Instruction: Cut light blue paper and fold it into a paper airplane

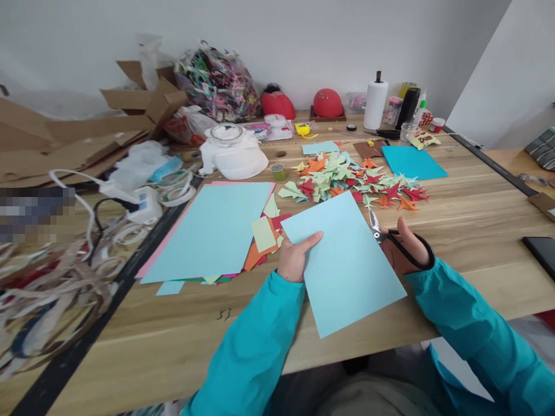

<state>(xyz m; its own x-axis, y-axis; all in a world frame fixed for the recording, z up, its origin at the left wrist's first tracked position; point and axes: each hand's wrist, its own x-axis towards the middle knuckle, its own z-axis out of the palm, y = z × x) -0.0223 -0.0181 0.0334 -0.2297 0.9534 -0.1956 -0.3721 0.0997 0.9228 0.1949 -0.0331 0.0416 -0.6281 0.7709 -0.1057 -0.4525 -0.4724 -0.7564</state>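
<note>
My left hand (296, 257) grips the left edge of a light blue paper sheet (342, 263), thumb on top, holding it tilted above the wooden table (472, 219). At the sheet's right edge, my right hand (406, 249) is closed around the black handles of a pair of scissors (381, 231), whose blades point up and to the left beside the paper. Both arms wear teal sleeves.
A stack of coloured paper sheets (212, 231) lies to the left. A pile of folded paper cranes (351, 182) sits beyond the sheet, with a darker blue sheet (411, 162) behind. Cardboard (65, 138), tape rolls, a paper towel roll (375, 104) and a phone (541, 251) crowd the edges.
</note>
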